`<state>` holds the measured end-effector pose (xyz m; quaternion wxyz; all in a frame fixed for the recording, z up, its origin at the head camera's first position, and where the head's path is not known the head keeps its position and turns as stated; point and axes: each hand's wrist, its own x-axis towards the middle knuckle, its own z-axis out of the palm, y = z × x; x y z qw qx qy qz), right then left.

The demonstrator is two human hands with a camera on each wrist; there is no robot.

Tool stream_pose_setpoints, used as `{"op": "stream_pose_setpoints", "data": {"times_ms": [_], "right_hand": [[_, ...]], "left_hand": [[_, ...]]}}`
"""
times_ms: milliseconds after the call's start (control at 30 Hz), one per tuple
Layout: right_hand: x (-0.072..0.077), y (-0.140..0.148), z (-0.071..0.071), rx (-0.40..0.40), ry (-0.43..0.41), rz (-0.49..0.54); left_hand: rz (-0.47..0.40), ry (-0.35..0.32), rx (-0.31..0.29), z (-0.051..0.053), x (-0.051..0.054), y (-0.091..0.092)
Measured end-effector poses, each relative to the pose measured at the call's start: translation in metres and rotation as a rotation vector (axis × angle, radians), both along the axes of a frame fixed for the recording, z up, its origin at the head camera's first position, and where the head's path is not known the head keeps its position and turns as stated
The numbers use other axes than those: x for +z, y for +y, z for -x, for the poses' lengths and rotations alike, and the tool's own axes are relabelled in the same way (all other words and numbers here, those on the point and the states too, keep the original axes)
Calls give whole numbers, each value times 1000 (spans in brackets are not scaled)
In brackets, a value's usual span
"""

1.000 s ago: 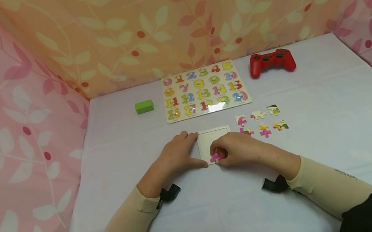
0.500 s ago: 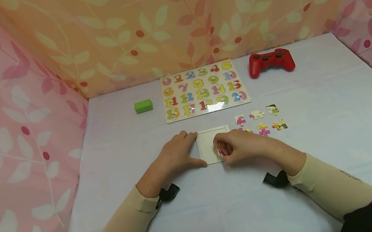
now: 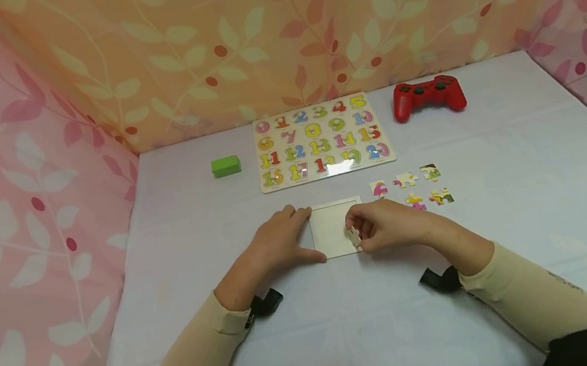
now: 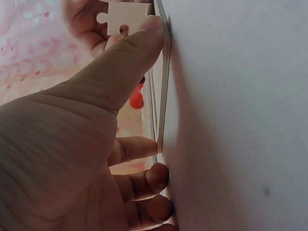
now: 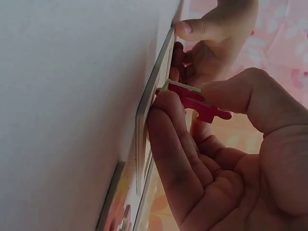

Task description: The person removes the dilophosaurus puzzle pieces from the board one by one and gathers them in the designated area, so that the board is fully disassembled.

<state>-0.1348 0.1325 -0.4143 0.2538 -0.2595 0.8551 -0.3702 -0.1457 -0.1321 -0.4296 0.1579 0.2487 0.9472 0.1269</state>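
Observation:
My left hand [image 3: 278, 238] rests at the left side of a pale square puzzle tray [image 3: 328, 229], thumb at its near corner and fingertips at the far one. Above the tray's right part, my right hand [image 3: 388, 226] pinches a jigsaw piece [image 3: 354, 237] between thumb and fingers. That piece stands tilted; its pale back faces the left wrist view, while the pink printed side shows in the right wrist view. Right of the tray lie several loose jigsaw pieces [image 3: 441, 196] in two rows. The right hand partly covers the row nearest it.
Behind the tray lies a number puzzle board [image 3: 303, 142]. A green block [image 3: 226, 166] sits to its left, and a red game controller [image 3: 427, 97] to its right. White cloth [image 3: 526, 183] covers the table, with patterned curtains [image 3: 292, 34] at the back and sides.
The right hand has lifted the jigsaw piece from the tray's near edge, moved it right and turned it so its pale back shows. The left hand stays at the tray.

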Motion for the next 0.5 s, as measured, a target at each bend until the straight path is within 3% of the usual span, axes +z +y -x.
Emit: {"op": "stream_pose_setpoints", "data": {"times_ms": [300, 500], "right_hand": [[0, 4, 3, -79, -176, 40], [1, 3, 1, -62, -154, 58]], "left_hand": [[21, -6, 0, 1, 2, 1], [19, -9, 0, 0, 1, 1]]}}
